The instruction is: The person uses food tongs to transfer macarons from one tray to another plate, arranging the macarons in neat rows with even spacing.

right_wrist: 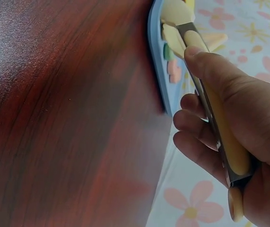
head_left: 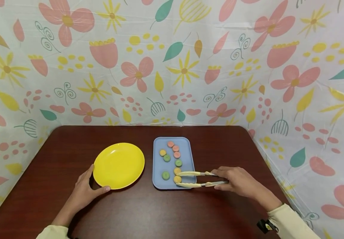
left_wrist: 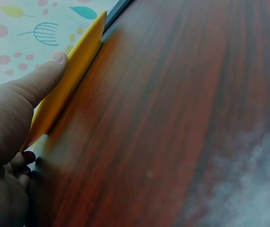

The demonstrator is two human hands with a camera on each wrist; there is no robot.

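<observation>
Cream sleeves (head_left: 291, 220) are occupying the lower edge of the head view, nearest the camera, a dark strap (head_left: 264, 225) showing at the right cuff. Forward of them, the left hand (head_left: 82, 189) is holding the rim of a yellow plate (head_left: 118, 166), its thumb lying at the near edge and its fingers at the left edge. The right hand (head_left: 239, 181) is clamping the handle end of a pair of tongs (head_left: 202, 173), whose two arms are standing apart. To the right of the plate, a blue tray (head_left: 187, 149) is lying on the brown table (head_left: 148, 212). Nine round pieces are resting in the tray: three pink pieces (head_left: 175, 148) in its far part, three green pieces (head_left: 178, 163) and three yellow pieces (head_left: 162, 152). Pale tong tips are reaching over the near right part, beside two yellow pieces; contact cannot be told. Floral sheeting (head_left: 166, 86) is hanging behind the table and along both sides.

In the left wrist view, the plate is appearing nearly edge-on. The thumb is pressing against its rim, while other fingers are curling below, partly in shadow.

In the right wrist view, the thumb is lying along the tongs and three fingertips are showing on the opposite side. Beyond the tong heads, green and pink pieces are showing in the obliquely seen tray.
</observation>
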